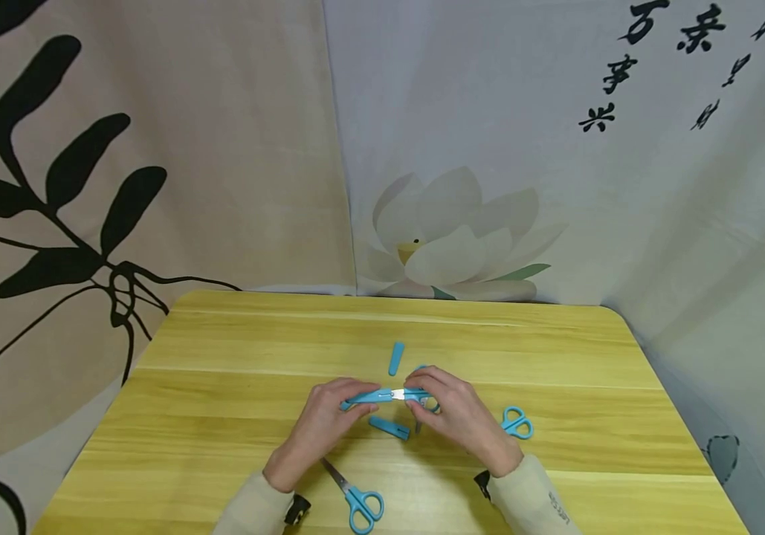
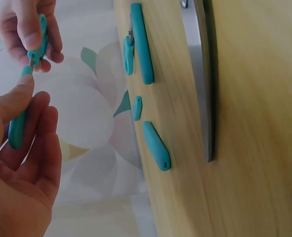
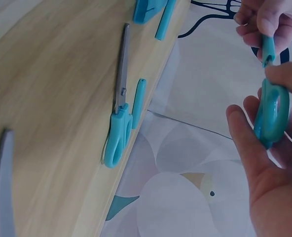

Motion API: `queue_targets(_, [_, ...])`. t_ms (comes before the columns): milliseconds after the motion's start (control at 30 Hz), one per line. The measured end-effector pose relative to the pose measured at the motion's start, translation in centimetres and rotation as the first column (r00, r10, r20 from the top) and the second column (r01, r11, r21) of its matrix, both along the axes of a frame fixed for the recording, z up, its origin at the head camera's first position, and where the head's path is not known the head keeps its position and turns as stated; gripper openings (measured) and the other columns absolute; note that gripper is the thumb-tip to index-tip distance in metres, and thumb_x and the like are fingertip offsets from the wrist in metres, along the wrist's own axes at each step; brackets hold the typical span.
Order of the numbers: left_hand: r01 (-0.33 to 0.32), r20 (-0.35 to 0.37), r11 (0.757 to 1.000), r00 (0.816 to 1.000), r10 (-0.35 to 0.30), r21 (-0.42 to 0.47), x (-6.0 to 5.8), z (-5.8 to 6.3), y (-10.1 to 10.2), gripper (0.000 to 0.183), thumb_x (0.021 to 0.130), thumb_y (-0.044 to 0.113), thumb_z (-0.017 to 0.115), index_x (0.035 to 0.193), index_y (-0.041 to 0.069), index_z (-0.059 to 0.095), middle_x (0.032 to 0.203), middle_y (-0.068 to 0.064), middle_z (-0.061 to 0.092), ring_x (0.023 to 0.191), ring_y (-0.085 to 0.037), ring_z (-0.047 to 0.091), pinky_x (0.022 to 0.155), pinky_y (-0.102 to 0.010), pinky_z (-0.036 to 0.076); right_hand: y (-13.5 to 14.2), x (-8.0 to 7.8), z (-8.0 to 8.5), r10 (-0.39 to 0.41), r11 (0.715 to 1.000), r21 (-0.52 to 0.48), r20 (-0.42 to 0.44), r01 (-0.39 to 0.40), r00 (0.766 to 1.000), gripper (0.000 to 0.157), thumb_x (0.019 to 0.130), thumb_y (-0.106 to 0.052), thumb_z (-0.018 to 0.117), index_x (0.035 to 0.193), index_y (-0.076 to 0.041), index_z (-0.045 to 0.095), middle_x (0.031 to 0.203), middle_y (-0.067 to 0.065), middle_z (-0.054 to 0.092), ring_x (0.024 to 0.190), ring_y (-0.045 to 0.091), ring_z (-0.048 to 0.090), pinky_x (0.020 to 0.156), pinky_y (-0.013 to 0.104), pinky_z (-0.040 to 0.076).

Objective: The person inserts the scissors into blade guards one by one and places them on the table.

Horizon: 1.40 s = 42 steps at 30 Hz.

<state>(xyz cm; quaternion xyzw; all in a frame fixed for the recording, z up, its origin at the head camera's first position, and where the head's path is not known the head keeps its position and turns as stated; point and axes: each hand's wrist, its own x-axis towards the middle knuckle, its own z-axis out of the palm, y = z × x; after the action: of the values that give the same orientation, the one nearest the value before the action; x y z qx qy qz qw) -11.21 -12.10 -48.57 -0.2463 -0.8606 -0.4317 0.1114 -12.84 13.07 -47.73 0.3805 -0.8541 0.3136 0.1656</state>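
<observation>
1. Scissors [image 1: 398, 394] sit raised above the middle of the table [image 1: 221, 327], between the person's hands.
2. From my post, I see the left hand [image 1: 330, 410] pinching the blue cover [image 1: 372, 397] and the right hand [image 1: 454, 405] gripping the handles [image 1: 415, 395].
3. My worry: a crooked pull or weak pinch could jerk the cover loose and bring sharp edges against the left fingers.
4. Should either piece slip, I judge it might knock the loose cover [image 1: 389, 428] or the spare pair [image 3: 120, 101] lying below.
5. Long axis runs side to side, roughly along the table's far edge; handles point right, blade end left, hidden in the cover.
</observation>
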Motion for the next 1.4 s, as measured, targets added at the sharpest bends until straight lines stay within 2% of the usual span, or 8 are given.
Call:
queue_targets(233, [-0.016,-0.002,0.999,1.000,0.016,0.032,-0.13,-0.19,0.19,0.029,0.083,0.007,0.086,0.112,0.009,0.080,0.104,-0.005,0.078,0.092,-0.022,0.075,0.074,-0.033,0.061,-0.05,-0.02,0.27,-0.008,1.000,0.001,-0.012,0.008,1.000,0.024,0.087,-0.010,0.085,0.108,-0.008,0.072,0.112,-0.001,0.069,0.098,0.014,0.070,0.082,0.030,0.060])
queue_targets(500, [-0.012,-0.046,0.999,0.999,0.013,0.036,-0.27,-0.24,0.41,0.029,0.083,0.007,0.086,0.111,0.007,0.080,0.103,-0.005,0.078,0.092,-0.023,0.075,0.074,-0.037,0.062,-0.06,0.01,0.38,-0.007,1.000,0.006,-0.012,0.007,1.000,0.023,0.088,-0.011,0.085,0.107,-0.008,0.073,0.111,-0.001,0.069,0.096,0.013,0.070,0.081,0.031,0.060])
queue_targets(733, [-0.026,-0.053,0.999,0.998,0.028,0.029,-0.27,-0.22,0.59,0.029,0.082,0.007,0.086,0.111,0.009,0.081,0.103,-0.004,0.079,0.092,-0.023,0.075,0.075,-0.034,0.061,-0.11,0.07,0.47,-0.008,1.000,0.004,-0.009,0.008,1.000,0.022,0.088,-0.011,0.084,0.107,-0.009,0.073,0.111,-0.001,0.069,0.096,0.014,0.070,0.081,0.030,0.060])
queue_targets(1133, [-0.021,-0.020,0.998,1.000,0.022,0.063,-0.44,-0.25,0.72,0.030,0.082,0.002,0.086,0.111,0.008,0.081,0.103,-0.005,0.079,0.089,-0.022,0.075,0.071,-0.034,0.062,-0.33,-0.05,0.57,-0.019,0.999,0.026,-0.002,0.020,1.000,0.020,0.089,-0.012,0.083,0.107,-0.009,0.073,0.112,0.000,0.070,0.098,0.014,0.071,0.082,0.030,0.060])
queue_targets(1400, [-0.020,-0.015,0.997,1.000,0.021,0.071,-0.51,-0.34,0.69,0.031,0.081,0.002,0.086,0.111,0.010,0.081,0.103,-0.004,0.079,0.088,-0.020,0.075,0.070,-0.028,0.060,-0.45,-0.12,0.50,-0.015,1.000,0.017,-0.008,0.015,1.000,0.021,0.089,-0.011,0.084,0.107,-0.007,0.074,0.112,0.000,0.070,0.097,0.014,0.071,0.081,0.029,0.060])
